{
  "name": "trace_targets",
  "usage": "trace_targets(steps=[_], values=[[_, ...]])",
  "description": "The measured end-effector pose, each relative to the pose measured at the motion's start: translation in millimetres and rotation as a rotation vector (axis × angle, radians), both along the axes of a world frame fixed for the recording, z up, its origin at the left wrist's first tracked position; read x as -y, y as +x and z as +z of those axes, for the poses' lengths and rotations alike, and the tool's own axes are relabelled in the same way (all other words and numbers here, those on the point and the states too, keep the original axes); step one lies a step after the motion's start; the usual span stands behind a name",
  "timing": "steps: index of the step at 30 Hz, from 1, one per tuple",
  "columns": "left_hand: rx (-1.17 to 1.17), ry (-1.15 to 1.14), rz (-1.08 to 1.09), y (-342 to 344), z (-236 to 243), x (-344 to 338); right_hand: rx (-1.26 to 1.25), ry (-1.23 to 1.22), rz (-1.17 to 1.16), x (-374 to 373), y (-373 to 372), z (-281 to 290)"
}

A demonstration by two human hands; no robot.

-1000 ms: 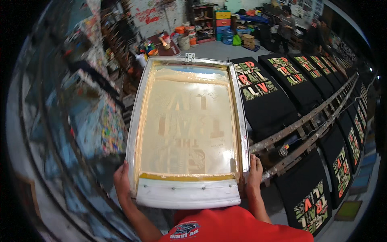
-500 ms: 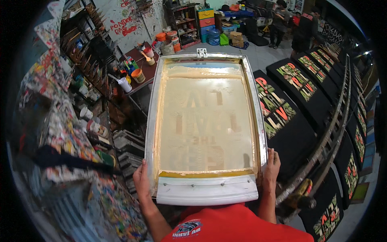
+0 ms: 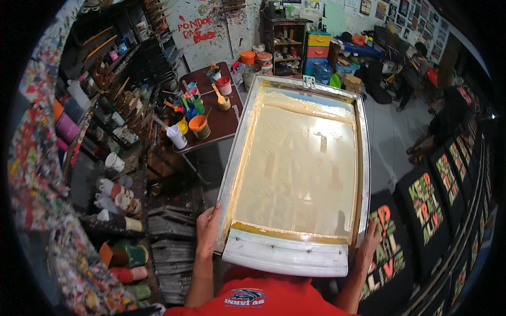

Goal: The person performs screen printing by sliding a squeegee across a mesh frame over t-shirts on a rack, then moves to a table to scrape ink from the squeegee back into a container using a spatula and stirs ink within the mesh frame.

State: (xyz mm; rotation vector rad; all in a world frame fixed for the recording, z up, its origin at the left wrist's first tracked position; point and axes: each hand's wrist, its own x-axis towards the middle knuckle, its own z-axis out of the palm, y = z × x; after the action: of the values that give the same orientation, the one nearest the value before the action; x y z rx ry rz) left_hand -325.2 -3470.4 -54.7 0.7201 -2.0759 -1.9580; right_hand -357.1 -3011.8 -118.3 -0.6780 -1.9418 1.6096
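Screen frame (image 3: 238, 155) sat between your hands, held by both long sides toward your end. Left hand (image 3: 208, 227) was partly closed on the left rail, thumb lying up along its outer edge; couldn't tell how far the other fingers wrapped underneath. Right hand (image 3: 370, 239) was curled against the right rail, a bit nearer you than the left; its underside contact was hidden too. Hands stood a full frame width apart.

Pale mesh (image 3: 295, 174) stretched away from your grip, cream ink (image 3: 311, 108) banked across its far end and along the sides. Whitish bar (image 3: 287, 257) with small studs lay across the near end, between your wrists. Metal bracket (image 3: 309, 81) was on the far edge, well apart from both hands. Dark red table (image 3: 226, 124) with paint tubs (image 3: 199, 127) stood beyond your left hand; printed black garments (image 3: 427, 210) lay right of your right.
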Motion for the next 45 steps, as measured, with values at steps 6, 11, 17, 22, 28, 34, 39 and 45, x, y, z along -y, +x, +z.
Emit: trace_targets(steps=[6, 11, 17, 22, 28, 34, 39, 45], values=[[0.016, -0.029, -0.065, -188, -22, 3, 0.164, 0.035, 0.066, 12, -152, 28], [-0.042, 0.046, -0.107, -344, -23, 14, 0.133, 0.094, -0.008, -2, -281, 2], [0.024, -0.105, -0.044, -503, -22, 17, 0.154, -0.192, -0.041, 58, -451, 45], [0.031, -0.121, 0.032, -645, -39, 6, 0.173, -0.272, 0.057, 43, -633, 27], [0.113, -0.141, 0.281, -771, -25, -4, 0.228, -0.033, 0.253, 36, -866, 31], [0.138, -0.003, 0.515, -875, -8, 7, 0.278, -0.16, 0.579, 122, -1073, 64], [0.053, -0.127, 0.758, -964, -33, 58, 0.259, -0.233, 0.87, 227, -1234, 63], [0.134, -0.25, 0.979, -1071, -53, 141, 0.065, 0.083, 0.937, 360, -1415, 51]])
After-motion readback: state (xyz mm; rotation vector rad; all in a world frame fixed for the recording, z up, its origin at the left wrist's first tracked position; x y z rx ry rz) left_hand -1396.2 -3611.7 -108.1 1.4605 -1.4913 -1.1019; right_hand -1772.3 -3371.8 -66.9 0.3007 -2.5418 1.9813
